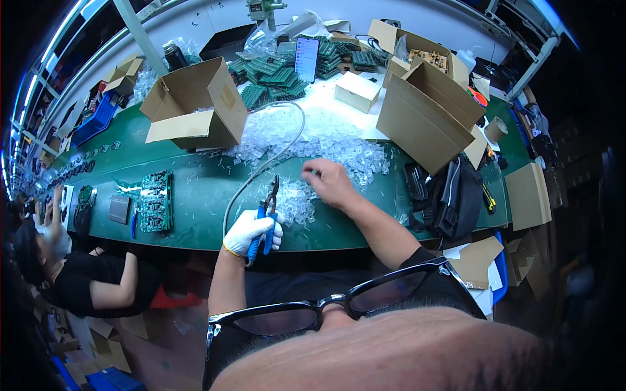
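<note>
My left hand (250, 233), in a white glove, is closed round the blue handles of a pair of cutting pliers (271, 203). The jaws point up and away from me, slightly apart. A grey hose (246, 184) runs from beside that hand in an arc over the bench. My bare right hand (330, 183) hovers to the right of the jaws, fingers curled together; anything between them is too small to make out. Below both lies a small heap of clear plastic pieces (298, 207). A larger pile of such clear pieces (313, 140) spreads behind.
An open carton (225, 107) stands left of the pile, another carton (427, 114) on the right. Green circuit boards (274, 72) are stacked behind, with a phone (306, 58) against them. More boards (155, 202) lie left. A black bag (450, 202) sits right. A co-worker (98, 280) sits left.
</note>
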`<state>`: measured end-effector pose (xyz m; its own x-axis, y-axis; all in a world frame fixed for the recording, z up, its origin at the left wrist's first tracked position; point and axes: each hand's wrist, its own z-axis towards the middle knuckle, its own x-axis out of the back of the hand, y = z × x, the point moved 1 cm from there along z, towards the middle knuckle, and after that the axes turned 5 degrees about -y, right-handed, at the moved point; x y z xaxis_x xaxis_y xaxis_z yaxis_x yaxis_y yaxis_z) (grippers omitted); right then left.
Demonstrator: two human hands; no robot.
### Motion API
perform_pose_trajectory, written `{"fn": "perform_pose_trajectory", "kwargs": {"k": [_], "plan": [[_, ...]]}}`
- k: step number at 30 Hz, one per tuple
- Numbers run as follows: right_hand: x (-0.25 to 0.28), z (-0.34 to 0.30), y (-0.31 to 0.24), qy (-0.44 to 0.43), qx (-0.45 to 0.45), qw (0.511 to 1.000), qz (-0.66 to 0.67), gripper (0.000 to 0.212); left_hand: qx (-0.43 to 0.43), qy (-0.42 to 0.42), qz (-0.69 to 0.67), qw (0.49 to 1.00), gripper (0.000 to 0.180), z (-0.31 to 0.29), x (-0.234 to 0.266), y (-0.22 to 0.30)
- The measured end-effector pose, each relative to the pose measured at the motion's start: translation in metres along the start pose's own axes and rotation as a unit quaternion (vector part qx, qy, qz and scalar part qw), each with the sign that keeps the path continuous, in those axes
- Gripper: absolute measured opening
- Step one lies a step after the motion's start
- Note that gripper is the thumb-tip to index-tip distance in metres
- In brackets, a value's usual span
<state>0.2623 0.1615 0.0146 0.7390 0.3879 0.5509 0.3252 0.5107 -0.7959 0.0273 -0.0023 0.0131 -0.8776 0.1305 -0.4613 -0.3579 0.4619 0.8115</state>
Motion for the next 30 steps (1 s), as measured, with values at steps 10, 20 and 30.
{"fn": "perform_pose_trajectory", "kwargs": {"k": [10, 20, 30], "plan": [[-0.004, 0.026, 0.034, 0.096, 0.069, 0.972, -0.203, 0.03, 0.0, -0.017, -0.012, 1.0, 0.056, 0.003, 0.005, -0.002], [0.01, 0.021, 0.04, 0.133, 0.03, 0.977, -0.167, 0.028, 0.0, -0.021, -0.008, 1.0, 0.058, 0.0, 0.002, 0.001], [-0.018, 0.004, 0.021, -0.038, -0.077, 0.866, 0.492, 0.023, 0.012, -0.024, 0.012, 1.0, 0.055, 0.003, 0.005, -0.001]]}}
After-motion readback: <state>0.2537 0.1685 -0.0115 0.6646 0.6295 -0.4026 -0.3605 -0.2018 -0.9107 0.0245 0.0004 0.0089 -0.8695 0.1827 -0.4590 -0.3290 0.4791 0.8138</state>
